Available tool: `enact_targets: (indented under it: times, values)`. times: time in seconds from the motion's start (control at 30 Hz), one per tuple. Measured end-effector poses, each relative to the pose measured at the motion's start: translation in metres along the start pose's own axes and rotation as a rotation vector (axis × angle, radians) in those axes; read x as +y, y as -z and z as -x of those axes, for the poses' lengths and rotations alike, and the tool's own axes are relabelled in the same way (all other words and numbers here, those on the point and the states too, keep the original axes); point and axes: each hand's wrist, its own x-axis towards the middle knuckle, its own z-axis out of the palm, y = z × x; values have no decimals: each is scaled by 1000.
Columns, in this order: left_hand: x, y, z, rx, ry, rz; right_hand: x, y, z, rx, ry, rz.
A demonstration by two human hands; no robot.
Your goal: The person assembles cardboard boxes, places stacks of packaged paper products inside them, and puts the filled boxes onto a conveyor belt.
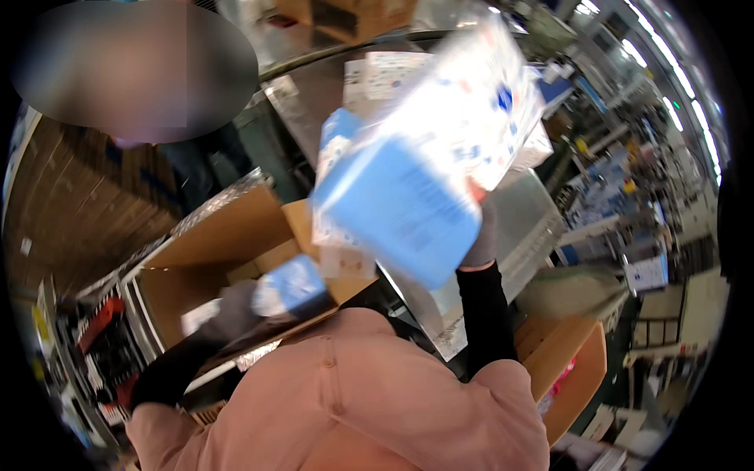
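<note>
My right hand (481, 234), in a grey glove with a bare fingertip showing, grips a large white and blue package (408, 212) by its right side. The package is tilted over the metal table and blurred by motion; its front end is plain blue, its broad face white with small coloured prints. Lower left, my grey-gloved left hand (236, 312) reaches over an open cardboard carton (208, 235). Beside it, against the carton's near wall, is a smaller blue and white package (294, 288). The left fingers are smeared, so their grip is unclear.
A metal-topped table (514, 235) bears more printed white packages (393, 74). Another open carton (577, 377) with pink items stands at lower right. Stacked flat cardboard (78, 188) and another person (204, 157) are at the left. A red and black rack (106, 337) adjoins the carton.
</note>
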Motion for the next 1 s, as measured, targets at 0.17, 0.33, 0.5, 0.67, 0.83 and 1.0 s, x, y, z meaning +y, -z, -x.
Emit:
enact_targets:
  times: [0.17, 0.33, 0.5, 0.67, 0.83, 1.0]
  values:
    - [-17, -134, 18, -138, 251, -250, 156, -112, -52, -911, 434, 1467]
    - [-33, -179, 10, -608, 543, -16, 347, -33, -53, -1380, -75, 1873]
    - [-46, -135, -10, -573, 264, -161, 413, 23, -61, -1369, -285, 1969]
    - [41, -17, -144, 151, 185, 874, 173, -8, -71, -922, -425, 1437]
    - [63, -62, -286, 155, 525, 1103, -82, 152, -145, 70, 335, 1260]
    - [60, -120, -336, 280, 432, 1208, -260, 401, -192, 990, 249, 1862]
